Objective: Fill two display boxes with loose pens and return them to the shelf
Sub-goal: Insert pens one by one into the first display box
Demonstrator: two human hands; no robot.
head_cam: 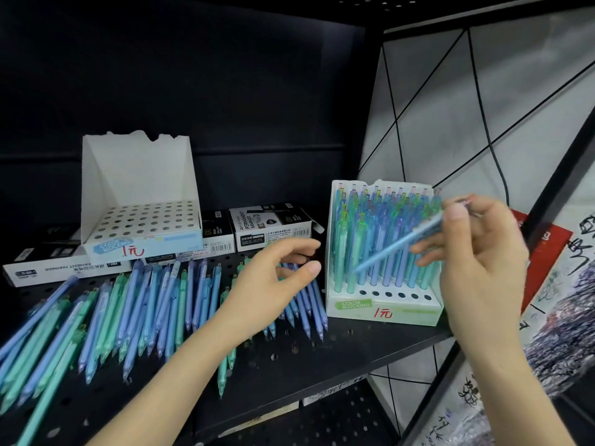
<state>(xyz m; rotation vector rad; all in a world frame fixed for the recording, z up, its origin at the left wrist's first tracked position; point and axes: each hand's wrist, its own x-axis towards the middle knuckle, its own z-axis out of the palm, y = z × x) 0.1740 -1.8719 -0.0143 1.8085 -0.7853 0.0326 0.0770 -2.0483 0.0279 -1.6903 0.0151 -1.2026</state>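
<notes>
Right hand (476, 252) pinches one blue pen (396, 246) by the fuller box (383, 312); left hand (270, 278), slack-fingered, hovers over loose pens (145, 300).

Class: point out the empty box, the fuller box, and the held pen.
empty box (141, 220): head view, perforated insert.
fuller box (383, 312): head view, front label.
held pen (397, 245): head view, mid-barrel.
</notes>
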